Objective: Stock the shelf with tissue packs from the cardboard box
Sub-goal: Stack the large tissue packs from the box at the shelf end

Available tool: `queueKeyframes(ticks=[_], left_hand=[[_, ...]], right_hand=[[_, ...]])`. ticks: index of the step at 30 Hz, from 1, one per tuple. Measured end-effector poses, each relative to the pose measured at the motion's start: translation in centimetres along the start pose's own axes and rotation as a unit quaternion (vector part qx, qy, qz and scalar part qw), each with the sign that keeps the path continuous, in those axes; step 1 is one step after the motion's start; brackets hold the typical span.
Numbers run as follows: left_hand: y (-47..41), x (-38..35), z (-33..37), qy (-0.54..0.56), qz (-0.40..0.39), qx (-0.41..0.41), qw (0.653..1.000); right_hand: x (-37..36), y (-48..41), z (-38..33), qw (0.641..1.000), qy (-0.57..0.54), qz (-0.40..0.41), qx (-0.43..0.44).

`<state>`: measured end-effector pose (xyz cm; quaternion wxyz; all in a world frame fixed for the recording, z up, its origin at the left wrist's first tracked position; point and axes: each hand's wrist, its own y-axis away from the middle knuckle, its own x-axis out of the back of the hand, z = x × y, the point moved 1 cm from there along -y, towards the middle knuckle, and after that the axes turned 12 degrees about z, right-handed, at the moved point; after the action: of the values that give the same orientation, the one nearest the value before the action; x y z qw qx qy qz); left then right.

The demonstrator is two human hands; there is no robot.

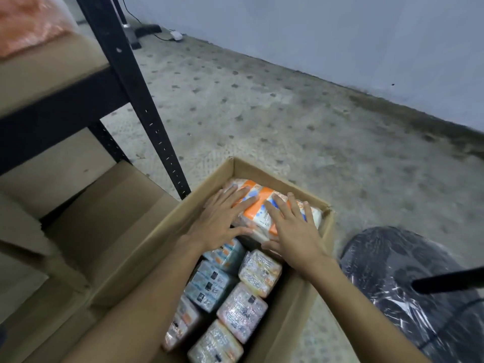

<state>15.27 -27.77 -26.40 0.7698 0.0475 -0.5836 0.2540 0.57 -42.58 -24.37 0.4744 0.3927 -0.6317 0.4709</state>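
An open cardboard box (262,167) stands on the floor, filled with several tissue packs on end (242,311). At its far end lies a white and orange tissue pack (258,205), flat on top of the others. My left hand (222,218) rests on its left part, fingers spread over the top, thumb at the near edge. My right hand (293,229) lies on its right part the same way, thumb under the near edge. Both hands grip the pack inside the box. The black metal shelf (65,106) with brown boards stands to the left.
An orange wrapped bundle (28,24) sits on the upper shelf board at top left. The box's open flap (110,231) leans against the lower shelf. A dark plastic-wrapped object (408,279) stands right of the box. Speckled floor and a grey wall with cables lie beyond.
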Motion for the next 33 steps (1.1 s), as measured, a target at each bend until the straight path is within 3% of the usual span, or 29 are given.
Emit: queueKeyframes(ticks=[6, 14, 19, 25, 33], left_hand=[[-0.1, -0.2, 0.0, 0.035, 0.04, 0.021, 0.998], [0.6, 1.6, 1.3, 0.066, 0.077, 0.058, 0.993], [2.6, 4.6, 2.9, 0.066, 0.079, 0.08, 0.992], [5.8, 9.2, 5.2, 0.046, 0.15, 0.068, 0.985], [9.8, 17.1, 8.8, 0.005, 0.227, 0.067, 0.972]], right_hand=[[0.6, -0.2, 0.0, 0.999, -0.046, 0.005, -0.004], [2.6, -0.1, 0.0, 0.996, -0.023, 0.088, 0.016], [5.1, 0.7, -1.5, 0.995, -0.011, 0.09, 0.046], [9.7, 2.0, -4.3, 0.992, -0.022, 0.105, 0.072], [17.5, 4.4, -8.6, 0.972, -0.011, 0.199, 0.127]])
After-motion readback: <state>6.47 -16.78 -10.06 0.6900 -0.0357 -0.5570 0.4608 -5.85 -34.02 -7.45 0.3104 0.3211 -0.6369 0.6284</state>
